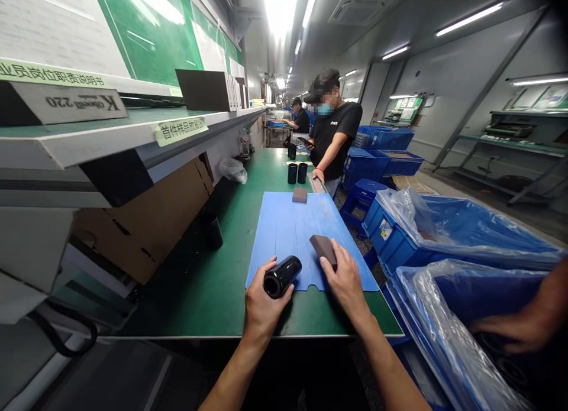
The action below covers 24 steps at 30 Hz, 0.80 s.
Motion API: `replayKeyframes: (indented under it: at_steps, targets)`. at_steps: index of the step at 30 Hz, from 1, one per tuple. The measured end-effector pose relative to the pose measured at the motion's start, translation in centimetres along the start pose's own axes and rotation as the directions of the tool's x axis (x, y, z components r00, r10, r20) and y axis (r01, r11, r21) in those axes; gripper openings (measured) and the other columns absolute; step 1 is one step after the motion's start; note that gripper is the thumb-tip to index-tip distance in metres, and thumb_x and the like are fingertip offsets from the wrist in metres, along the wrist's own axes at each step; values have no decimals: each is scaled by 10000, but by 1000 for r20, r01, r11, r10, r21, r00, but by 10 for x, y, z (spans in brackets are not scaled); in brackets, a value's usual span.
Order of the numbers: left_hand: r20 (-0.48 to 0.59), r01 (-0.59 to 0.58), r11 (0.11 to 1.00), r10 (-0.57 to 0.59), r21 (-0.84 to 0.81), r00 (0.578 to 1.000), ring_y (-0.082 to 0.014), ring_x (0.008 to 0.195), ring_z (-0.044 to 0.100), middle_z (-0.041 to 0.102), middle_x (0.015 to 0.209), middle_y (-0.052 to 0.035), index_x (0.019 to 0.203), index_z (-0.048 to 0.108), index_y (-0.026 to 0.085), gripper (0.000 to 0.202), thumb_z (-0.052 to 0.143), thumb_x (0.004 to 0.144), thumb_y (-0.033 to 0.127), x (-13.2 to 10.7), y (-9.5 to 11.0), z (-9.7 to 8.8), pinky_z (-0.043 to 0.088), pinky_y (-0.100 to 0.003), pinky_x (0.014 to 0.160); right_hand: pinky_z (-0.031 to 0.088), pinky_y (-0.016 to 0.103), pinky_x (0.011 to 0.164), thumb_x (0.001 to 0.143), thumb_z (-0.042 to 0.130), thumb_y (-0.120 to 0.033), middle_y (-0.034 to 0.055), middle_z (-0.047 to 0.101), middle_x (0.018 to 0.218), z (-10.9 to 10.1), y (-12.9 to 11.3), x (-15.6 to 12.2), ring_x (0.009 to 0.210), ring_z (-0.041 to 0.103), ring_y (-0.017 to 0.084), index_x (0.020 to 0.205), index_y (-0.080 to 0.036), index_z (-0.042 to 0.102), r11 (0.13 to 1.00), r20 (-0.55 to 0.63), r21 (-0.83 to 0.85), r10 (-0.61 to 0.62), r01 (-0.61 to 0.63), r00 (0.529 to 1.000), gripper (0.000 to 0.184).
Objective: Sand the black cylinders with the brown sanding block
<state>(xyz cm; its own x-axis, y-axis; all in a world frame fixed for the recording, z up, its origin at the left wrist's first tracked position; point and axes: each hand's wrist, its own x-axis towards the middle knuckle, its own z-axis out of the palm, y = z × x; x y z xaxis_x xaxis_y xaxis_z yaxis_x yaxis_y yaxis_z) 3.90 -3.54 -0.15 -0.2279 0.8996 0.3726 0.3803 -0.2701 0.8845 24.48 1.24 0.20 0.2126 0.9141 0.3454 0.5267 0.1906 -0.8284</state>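
Note:
A glossy black cylinder [286, 274] with a hollow near end lies tilted in my left hand [262, 301], whose fingers and thumb wrap its sides. My right hand [346, 278] grips a dark brown sanding block [323, 249] between thumb and fingers, a short way right of the cylinder. Both are held over a blue sheet [284, 233] spread on the green table [199, 298]. Near the sheet's far edge rests another brown block [299, 195].
One black cylinder [213, 231] stands left on the table; several more [292, 173] stand farther back. A person in a black shirt [337, 124] leans at the table's right side. Plastic-lined blue bins [399, 236] line the right, where another person's hand [510, 328] reaches in. A shelf [102, 142] overhangs the left.

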Motion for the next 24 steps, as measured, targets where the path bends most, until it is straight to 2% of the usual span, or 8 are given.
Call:
replayKeyframes:
  at_steps: [3,5,7,10,14,17,20,24]
  targets:
    - [26,9,1000,-8,-19,1000,-243,1111,687,711,1215,-61,1222,621,244,520,814,743,304,3,3,-1,521,-395,1023,480,511,1042,923,536,-530,109,661,1315,-10,-19,-11,1201,625,309,1384,-227,578,901,32,402,164,-163,986,554]
    - [48,10,1000,-9,-29,999,-233,1051,703,724,1160,-52,1210,632,243,518,825,737,328,5,5,-1,545,-371,969,534,502,978,922,551,-534,99,722,1196,-15,-32,-23,1085,688,297,1291,-216,642,544,231,757,294,-361,928,495]
    - [61,4,1000,-2,-26,998,-229,1000,709,730,1114,-48,1179,642,236,514,840,723,369,6,5,1,562,-352,910,526,517,995,916,585,-512,101,740,1151,-16,-42,-35,1063,701,293,1240,-207,665,155,437,854,302,-496,847,452]
    - [49,-29,1000,29,-3,998,-227,947,709,725,1072,-42,1137,644,231,503,844,714,416,5,5,2,566,-342,861,499,495,1046,951,546,-483,115,724,1204,-15,-49,-46,1104,693,273,1274,-195,642,41,530,828,272,-559,804,443]
    - [36,-82,997,82,2,996,-227,1021,699,714,1137,-44,1133,625,237,432,802,759,360,3,8,1,544,-357,939,490,540,1053,959,503,-523,130,731,1174,-15,-50,-51,1109,687,313,1256,-154,647,222,417,849,277,-479,866,495]
    - [68,-82,996,84,-36,994,-221,1084,687,709,1195,-46,1166,604,246,414,765,789,302,1,11,1,531,-364,980,457,579,1076,959,498,-535,134,667,1306,-17,-52,-54,1195,636,343,1393,-177,555,578,252,747,210,-327,945,566]
    - [92,-72,995,78,-70,993,-224,1086,689,713,1178,-52,1175,610,239,419,754,783,274,1,12,1,540,-367,977,330,570,1181,968,523,-498,72,468,1538,-19,-58,-58,1397,460,325,1511,-284,424,914,156,395,36,-96,987,592]
    - [110,-81,986,97,-143,989,-228,1092,690,722,1167,-60,1186,635,217,462,770,745,247,3,10,0,531,-365,1008,289,541,1212,996,509,-395,25,298,1636,-21,-73,-65,1488,317,294,1540,-334,370,969,149,44,-248,244,957,565]
